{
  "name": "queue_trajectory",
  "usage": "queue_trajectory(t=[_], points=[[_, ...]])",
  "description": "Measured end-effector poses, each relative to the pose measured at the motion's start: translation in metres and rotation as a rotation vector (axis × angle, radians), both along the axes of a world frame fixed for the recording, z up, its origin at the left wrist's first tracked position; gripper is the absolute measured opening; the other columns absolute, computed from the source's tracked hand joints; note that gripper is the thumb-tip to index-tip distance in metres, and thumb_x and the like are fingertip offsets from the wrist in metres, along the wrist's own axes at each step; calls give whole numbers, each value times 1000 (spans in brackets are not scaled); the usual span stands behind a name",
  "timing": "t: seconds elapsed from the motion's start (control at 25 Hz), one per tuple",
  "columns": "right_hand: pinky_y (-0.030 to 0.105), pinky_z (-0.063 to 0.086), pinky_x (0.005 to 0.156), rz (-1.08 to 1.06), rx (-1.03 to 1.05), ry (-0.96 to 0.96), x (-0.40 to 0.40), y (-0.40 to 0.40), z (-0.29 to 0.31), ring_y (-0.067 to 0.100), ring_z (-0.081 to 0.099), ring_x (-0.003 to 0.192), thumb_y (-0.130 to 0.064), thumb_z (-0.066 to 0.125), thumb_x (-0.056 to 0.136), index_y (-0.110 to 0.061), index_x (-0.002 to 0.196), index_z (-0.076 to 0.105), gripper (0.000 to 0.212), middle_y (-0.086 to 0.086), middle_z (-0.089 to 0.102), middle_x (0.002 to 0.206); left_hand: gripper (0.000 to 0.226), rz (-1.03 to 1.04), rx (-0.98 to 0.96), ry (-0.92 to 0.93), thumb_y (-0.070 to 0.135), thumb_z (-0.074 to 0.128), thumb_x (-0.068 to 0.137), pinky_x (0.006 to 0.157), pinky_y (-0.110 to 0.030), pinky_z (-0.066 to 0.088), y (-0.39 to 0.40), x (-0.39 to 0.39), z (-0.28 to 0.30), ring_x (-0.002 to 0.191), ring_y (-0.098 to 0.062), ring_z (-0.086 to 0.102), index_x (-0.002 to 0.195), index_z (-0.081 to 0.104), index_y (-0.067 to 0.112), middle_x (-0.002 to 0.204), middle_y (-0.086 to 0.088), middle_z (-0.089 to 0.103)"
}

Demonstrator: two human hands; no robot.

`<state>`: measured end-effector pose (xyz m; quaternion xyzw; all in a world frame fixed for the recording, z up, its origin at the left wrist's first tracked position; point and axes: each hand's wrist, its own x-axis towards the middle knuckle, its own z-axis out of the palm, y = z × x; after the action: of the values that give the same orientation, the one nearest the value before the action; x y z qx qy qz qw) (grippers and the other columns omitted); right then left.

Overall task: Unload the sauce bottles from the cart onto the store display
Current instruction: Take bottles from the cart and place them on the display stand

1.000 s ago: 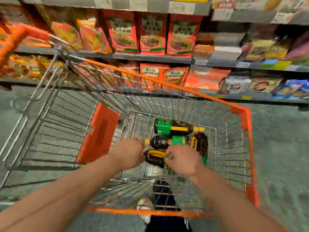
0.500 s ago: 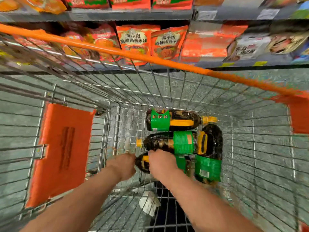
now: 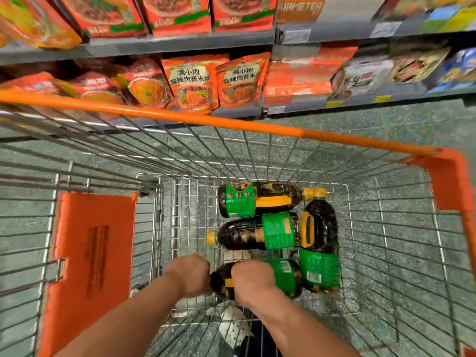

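Hands [image 3: 253,278] unmoved; gripped bottle [image 3: 283,278] crosswise.

Wire cart [image 3: 270,155], orange rim, holds my four dark sauce bottles flat on mesh bottom: far bottle [image 3: 260,199], middle bottle [image 3: 257,234], near bottle [image 3: 286,278], crosswise bottle [image 3: 319,240] touching their right ends. Orange flap [image 3: 87,258] at left.
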<state>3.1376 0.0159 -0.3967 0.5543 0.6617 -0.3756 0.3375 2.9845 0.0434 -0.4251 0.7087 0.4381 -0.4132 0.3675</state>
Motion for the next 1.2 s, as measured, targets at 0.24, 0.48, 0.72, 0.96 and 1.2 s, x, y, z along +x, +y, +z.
queue_trajectory(t=[0.24,0.48,0.72,0.96,1.2], points=[[35,49,79,-34,202,14,24,-5,89,29,62,100,-13,58,85,-11,107,63,23,8,64,109,42,24,140,-93,49,64,75,73,-36,55,7,22,136,87,-29,65,89,68,10,86,-8,64],[35,51,73,-246,514,105,22,-47,206,29,65,92,-23,52,84,-17,98,61,17,4,63,97,41,50,396,-190,53,67,74,69,-30,51,-19,16,279,86,-26,65,92,65,17,91,-7,67],[31,43,70,-539,765,132,36,-138,330,27,60,101,-27,55,80,-18,84,61,11,3,65,101,53,-72,622,-405,67,60,72,65,-33,50,-74,33,400,86,-28,65,89,60,17,88,-8,67],[37,34,66,-724,1015,-3,88,-245,425,31,59,96,-23,54,83,-12,87,65,16,11,67,96,69,-468,884,-628,81,47,68,54,-30,40,-150,127,512,72,-27,59,74,56,13,69,-5,56],[39,37,62,-898,1281,-177,142,-343,494,36,59,90,-26,54,83,-10,77,61,19,13,67,89,62,-547,981,-907,78,51,65,52,-30,32,-243,207,587,66,-24,45,68,50,16,59,-3,43]])
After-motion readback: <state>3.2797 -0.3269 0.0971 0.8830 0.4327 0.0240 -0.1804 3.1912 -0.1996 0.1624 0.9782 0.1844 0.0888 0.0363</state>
